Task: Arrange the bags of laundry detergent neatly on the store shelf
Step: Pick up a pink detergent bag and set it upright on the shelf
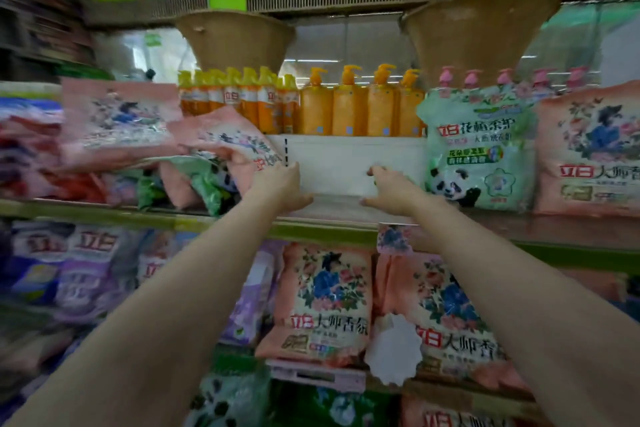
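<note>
1. Left hand [277, 189] reaches over the shelf [194, 218] front edge, fingers spread, touching a tilted pink detergent bag [225, 139].
2. Right hand [388, 189] hovers open-fingered, empty, near the upright green panda detergent bag [479, 149].

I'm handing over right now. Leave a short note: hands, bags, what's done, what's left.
Left hand and right hand: both empty, open, reaching into the white gap on the shelf.
Done: green panda bag and pink bag stand upright right of the gap.
Left: jumbled pile of pink and green bags left of the gap needs standing up and filling the gap.
</note>
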A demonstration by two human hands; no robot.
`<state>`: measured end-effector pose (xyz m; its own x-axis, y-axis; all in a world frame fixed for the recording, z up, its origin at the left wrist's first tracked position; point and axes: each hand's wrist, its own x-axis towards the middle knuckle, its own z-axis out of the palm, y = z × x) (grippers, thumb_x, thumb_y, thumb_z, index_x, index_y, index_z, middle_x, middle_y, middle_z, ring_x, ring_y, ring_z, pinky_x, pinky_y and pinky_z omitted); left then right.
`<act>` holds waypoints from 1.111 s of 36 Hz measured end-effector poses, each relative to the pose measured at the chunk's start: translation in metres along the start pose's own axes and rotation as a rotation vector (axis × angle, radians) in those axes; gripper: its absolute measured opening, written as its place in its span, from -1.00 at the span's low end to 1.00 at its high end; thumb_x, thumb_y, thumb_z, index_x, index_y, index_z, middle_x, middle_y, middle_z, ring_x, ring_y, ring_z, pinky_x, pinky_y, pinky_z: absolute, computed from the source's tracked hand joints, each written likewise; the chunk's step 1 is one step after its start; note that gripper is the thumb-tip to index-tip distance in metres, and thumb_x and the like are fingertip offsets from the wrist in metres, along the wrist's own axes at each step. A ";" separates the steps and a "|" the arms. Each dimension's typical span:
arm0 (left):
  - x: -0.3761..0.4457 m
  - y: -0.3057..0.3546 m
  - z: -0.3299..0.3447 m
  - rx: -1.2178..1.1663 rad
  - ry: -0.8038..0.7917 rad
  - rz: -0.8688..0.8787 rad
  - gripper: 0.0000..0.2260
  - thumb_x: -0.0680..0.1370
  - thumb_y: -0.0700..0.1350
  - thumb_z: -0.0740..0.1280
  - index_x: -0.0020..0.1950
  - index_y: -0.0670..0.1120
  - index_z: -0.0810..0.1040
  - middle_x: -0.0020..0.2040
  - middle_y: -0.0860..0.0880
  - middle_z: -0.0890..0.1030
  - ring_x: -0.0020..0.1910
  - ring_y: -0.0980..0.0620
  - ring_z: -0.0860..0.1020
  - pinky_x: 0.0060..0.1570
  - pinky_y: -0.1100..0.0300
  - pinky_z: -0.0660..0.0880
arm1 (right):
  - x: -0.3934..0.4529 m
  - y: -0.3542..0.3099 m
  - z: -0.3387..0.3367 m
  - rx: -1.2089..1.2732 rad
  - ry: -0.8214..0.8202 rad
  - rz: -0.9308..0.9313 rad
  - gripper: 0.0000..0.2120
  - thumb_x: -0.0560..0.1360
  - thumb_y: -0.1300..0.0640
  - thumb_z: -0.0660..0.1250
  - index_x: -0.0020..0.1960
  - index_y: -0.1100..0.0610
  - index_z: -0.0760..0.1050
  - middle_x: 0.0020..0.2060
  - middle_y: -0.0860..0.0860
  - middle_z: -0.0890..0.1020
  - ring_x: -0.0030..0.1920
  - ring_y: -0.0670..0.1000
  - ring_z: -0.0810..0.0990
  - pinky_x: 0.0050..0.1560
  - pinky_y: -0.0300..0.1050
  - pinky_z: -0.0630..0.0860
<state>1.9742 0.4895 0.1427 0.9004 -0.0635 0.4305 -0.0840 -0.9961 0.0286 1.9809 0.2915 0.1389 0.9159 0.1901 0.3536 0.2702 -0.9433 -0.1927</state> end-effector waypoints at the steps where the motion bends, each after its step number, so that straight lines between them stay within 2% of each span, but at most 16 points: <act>1: -0.007 -0.007 -0.002 0.002 0.007 -0.016 -0.48 0.49 0.12 0.31 0.33 -0.18 0.37 0.31 -0.20 0.46 0.28 -0.17 0.45 0.14 0.02 0.44 | -0.001 -0.009 0.002 0.008 0.000 -0.012 -0.39 0.50 -0.01 0.36 0.41 0.23 0.21 0.35 0.22 0.38 0.33 0.21 0.39 0.27 0.00 0.36; 6: -0.033 -0.046 -0.010 -0.051 0.023 -0.103 -0.33 0.48 0.28 0.23 0.39 -0.18 0.35 0.34 -0.16 0.46 0.28 -0.15 0.46 0.16 0.00 0.46 | -0.004 -0.055 0.014 0.056 -0.011 -0.085 -0.39 0.52 0.02 0.34 0.43 0.24 0.20 0.38 0.21 0.35 0.36 0.19 0.36 0.29 -0.02 0.34; 10: -0.051 -0.075 -0.017 0.012 -0.027 -0.154 -0.37 0.49 0.20 0.28 0.39 -0.19 0.29 0.33 -0.22 0.42 0.28 -0.20 0.43 0.15 -0.03 0.43 | -0.005 -0.087 0.020 0.083 -0.024 -0.140 -0.37 0.52 0.03 0.33 0.45 0.27 0.18 0.41 0.21 0.31 0.40 0.18 0.32 0.32 -0.04 0.29; 14: -0.062 -0.100 -0.020 0.058 -0.021 -0.211 -0.44 0.51 0.14 0.31 0.36 -0.16 0.31 0.33 -0.19 0.41 0.29 -0.18 0.42 0.12 -0.01 0.43 | -0.004 -0.111 0.028 0.123 -0.029 -0.185 -0.40 0.51 0.02 0.34 0.42 0.25 0.22 0.40 0.19 0.33 0.38 0.18 0.34 0.30 -0.05 0.31; 19: -0.062 -0.117 -0.021 0.074 -0.028 -0.279 -0.33 0.49 0.18 0.31 0.46 -0.15 0.21 0.40 -0.22 0.34 0.31 -0.22 0.41 0.20 -0.08 0.43 | 0.003 -0.131 0.036 0.164 -0.052 -0.238 -0.35 0.52 0.04 0.34 0.46 0.27 0.16 0.44 0.15 0.28 0.42 0.12 0.29 0.32 -0.09 0.28; 23: -0.054 -0.124 -0.019 0.037 -0.010 -0.292 -0.37 0.49 0.15 0.32 0.43 -0.15 0.24 0.40 -0.20 0.33 0.31 -0.20 0.41 0.15 -0.06 0.46 | 0.014 -0.138 0.039 0.135 -0.079 -0.273 -0.40 0.57 0.05 0.26 0.48 0.25 0.14 0.46 0.16 0.23 0.45 0.16 0.23 0.40 -0.03 0.20; 27: -0.043 -0.128 -0.015 0.051 -0.013 -0.306 -0.37 0.49 0.16 0.32 0.42 -0.15 0.25 0.40 -0.21 0.31 0.34 -0.21 0.38 0.17 -0.08 0.43 | 0.032 -0.139 0.045 0.190 -0.086 -0.251 -0.38 0.53 0.05 0.32 0.48 0.23 0.18 0.44 0.18 0.26 0.42 0.20 0.26 0.38 0.00 0.24; 31: -0.021 -0.131 -0.011 0.052 -0.007 -0.300 -0.38 0.49 0.16 0.31 0.41 -0.15 0.26 0.38 -0.21 0.34 0.32 -0.19 0.40 0.19 -0.07 0.45 | 0.054 -0.134 0.045 0.164 -0.064 -0.284 -0.27 0.54 0.04 0.31 0.52 0.27 0.00 0.50 0.16 0.17 0.47 0.14 0.19 0.39 -0.09 0.20; 36: 0.010 -0.122 -0.003 0.061 0.006 -0.305 -0.41 0.51 0.19 0.27 0.35 -0.19 0.31 0.34 -0.23 0.40 0.28 -0.18 0.43 0.20 -0.06 0.42 | 0.088 -0.120 0.047 0.193 -0.057 -0.278 -0.36 0.52 0.06 0.34 0.46 0.26 0.14 0.43 0.20 0.29 0.42 0.16 0.28 0.32 -0.09 0.27; 40: 0.031 -0.109 0.014 -0.050 -0.027 -0.326 -0.34 0.52 0.18 0.27 0.44 -0.23 0.22 0.37 -0.21 0.39 0.30 -0.16 0.43 0.13 0.01 0.44 | 0.114 -0.107 0.056 0.234 -0.062 -0.268 -0.39 0.49 0.06 0.37 0.42 0.24 0.20 0.36 0.20 0.35 0.36 0.18 0.35 0.29 -0.05 0.32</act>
<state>2.0171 0.5951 0.1406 0.8943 0.2555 0.3674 0.1900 -0.9601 0.2052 2.0731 0.4290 0.1483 0.8176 0.4450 0.3653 0.5573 -0.7712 -0.3078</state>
